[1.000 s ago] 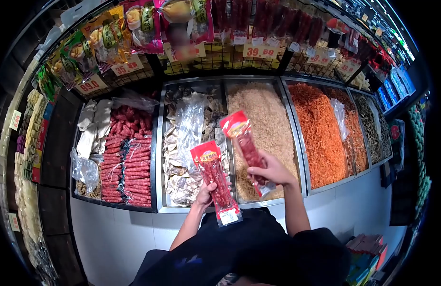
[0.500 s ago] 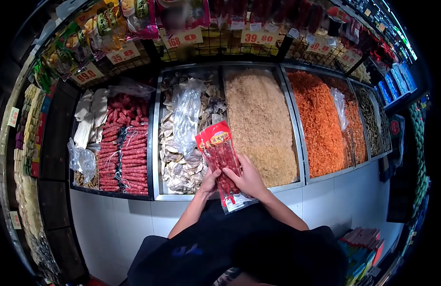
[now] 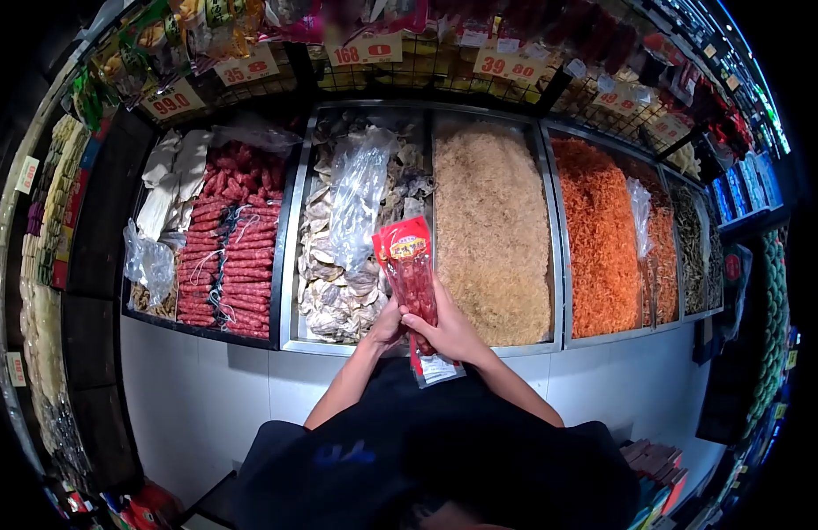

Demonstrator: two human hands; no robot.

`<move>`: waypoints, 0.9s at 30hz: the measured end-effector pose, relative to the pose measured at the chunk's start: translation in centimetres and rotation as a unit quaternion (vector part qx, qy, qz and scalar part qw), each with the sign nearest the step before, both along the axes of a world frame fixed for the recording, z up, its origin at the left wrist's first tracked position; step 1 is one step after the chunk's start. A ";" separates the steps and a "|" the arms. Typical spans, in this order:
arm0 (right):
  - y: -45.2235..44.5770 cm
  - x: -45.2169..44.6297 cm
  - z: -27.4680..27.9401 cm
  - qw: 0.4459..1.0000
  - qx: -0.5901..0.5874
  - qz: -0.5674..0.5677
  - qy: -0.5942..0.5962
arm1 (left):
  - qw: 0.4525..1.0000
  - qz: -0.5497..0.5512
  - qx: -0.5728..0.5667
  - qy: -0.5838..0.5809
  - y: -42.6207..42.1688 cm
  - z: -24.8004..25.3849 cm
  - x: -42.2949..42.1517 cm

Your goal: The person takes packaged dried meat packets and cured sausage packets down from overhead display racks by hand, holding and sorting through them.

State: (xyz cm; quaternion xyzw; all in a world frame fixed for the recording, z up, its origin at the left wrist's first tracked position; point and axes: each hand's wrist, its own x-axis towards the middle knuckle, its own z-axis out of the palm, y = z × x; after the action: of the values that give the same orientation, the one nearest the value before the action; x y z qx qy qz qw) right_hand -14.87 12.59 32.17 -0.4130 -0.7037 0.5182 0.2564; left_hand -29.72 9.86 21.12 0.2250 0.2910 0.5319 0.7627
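Red-topped clear packets of sausage [image 3: 412, 276], stacked one over another, are held upright in front of my body. My left hand [image 3: 388, 327] grips their left edge, with its fingers partly hidden behind them. My right hand [image 3: 448, 329] is closed round the right side, its thumb across the front. A white label [image 3: 438, 369] shows at the packets' lower end. Behind them lie a bin of pale dried pieces [image 3: 325, 296] with a clear plastic bag [image 3: 360, 199] on top, and a bin of beige dried flakes [image 3: 493, 238].
Bundled red sausages [image 3: 228, 265] fill a bin at the left. Orange dried goods [image 3: 594, 247] and dark dried goods [image 3: 692, 238] lie to the right. Price signs [image 3: 365, 50] and hanging packets line the rack above. Stacked boxes [image 3: 656, 473] stand low at the right.
The two packets, held apart a second ago, have come together into one stack between both hands. The view has shifted slightly, and the bins sit higher in it.
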 end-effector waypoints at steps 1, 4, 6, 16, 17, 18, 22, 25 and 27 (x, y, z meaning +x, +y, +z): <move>0.0 0.1 -0.3 1.000 0.008 0.001 -0.011 | 1.000 -0.014 -0.011 -0.004 0.0 -0.5 -0.2; 0.0 0.1 -1.0 0.999 0.025 0.000 -0.033 | 0.999 -0.014 -0.023 -0.034 -0.1 -0.9 -0.3; 0.4 0.2 -1.0 0.999 0.029 0.004 -0.038 | 0.995 -0.029 -0.059 -0.069 -0.1 -1.7 -0.7; 13.8 2.0 3.3 0.997 -0.022 0.040 -0.054 | 0.989 -0.035 -0.011 -0.140 0.6 -0.3 -1.6; 16.7 1.7 4.7 0.997 0.006 0.003 -0.077 | 0.989 -0.031 -0.018 -0.143 0.6 -0.3 -1.7; 20.2 1.7 4.9 0.996 0.049 -0.033 -0.074 | 0.989 -0.027 -0.024 -0.146 0.5 -0.4 -1.9; 33.7 0.6 8.6 0.951 0.255 -0.173 -0.037 | 0.992 -0.012 -0.024 -0.122 0.0 -1.3 -3.2; 42.2 -0.6 11.9 0.882 0.384 -0.273 -0.034 | 0.992 0.008 -0.027 -0.123 0.0 -0.4 -4.0; 47.5 -1.3 12.1 0.823 0.466 -0.319 -0.066 | 0.989 0.033 -0.039 -0.141 -0.6 -1.5 -4.6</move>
State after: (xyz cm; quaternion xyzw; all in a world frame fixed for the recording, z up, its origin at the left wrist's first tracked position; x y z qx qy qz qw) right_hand -16.18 60.09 44.28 -0.4789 -0.7055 -0.0103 0.5223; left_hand -34.28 9.26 19.64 0.1082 0.2079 0.5717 0.7863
